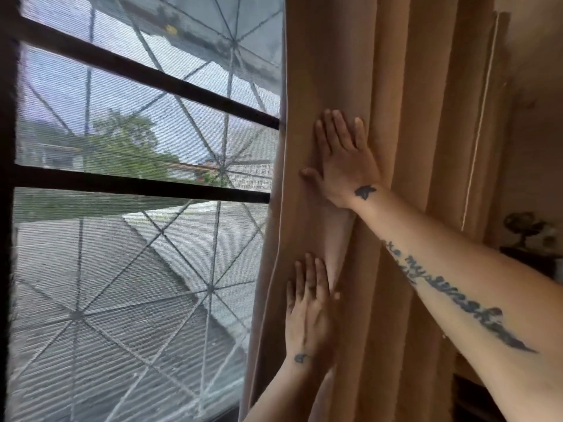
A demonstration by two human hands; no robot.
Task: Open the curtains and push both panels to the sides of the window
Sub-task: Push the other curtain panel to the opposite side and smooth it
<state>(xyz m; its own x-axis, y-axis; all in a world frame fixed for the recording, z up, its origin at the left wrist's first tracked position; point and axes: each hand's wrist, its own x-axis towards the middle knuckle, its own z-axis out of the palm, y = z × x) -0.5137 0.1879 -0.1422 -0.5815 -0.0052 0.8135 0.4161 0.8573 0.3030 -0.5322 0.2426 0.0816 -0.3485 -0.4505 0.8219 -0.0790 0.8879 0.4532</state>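
A tan curtain panel (405,123) hangs bunched in folds at the right side of the window (137,208). My right hand (344,161) lies flat against the curtain's folds near its left edge, fingers spread and pointing up. Lower down, my left hand (309,309) presses flat on the same panel, fingers straight. Neither hand grips the fabric. The glass left of the panel is uncovered, showing a mesh screen, dark horizontal bars and a metal grille. No left curtain panel is in view.
The wall (536,86) stands right of the curtain. A dark shelf with a small ornament (524,229) sits at the right edge. Outside lie rooftops and trees.
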